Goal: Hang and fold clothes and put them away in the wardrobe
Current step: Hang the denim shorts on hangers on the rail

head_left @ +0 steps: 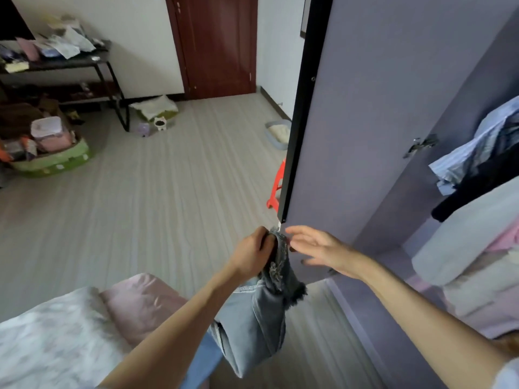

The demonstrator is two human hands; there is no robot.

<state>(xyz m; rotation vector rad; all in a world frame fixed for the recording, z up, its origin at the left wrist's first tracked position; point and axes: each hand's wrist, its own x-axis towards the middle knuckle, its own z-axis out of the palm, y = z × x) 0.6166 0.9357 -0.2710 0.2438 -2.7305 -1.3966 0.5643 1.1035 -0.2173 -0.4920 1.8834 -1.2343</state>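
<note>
Denim jeans (pixel 261 313) are gripped at a frayed hem by the left hand (pixel 252 255), fingers clamped on the cloth, just before the open wardrobe door (pixel 351 130). The right hand (pixel 320 252) is held beside them, fingers spread apart. Clothes (pixel 483 164) are already hung inside; the jeans remain unfolded and unstored.
</note>
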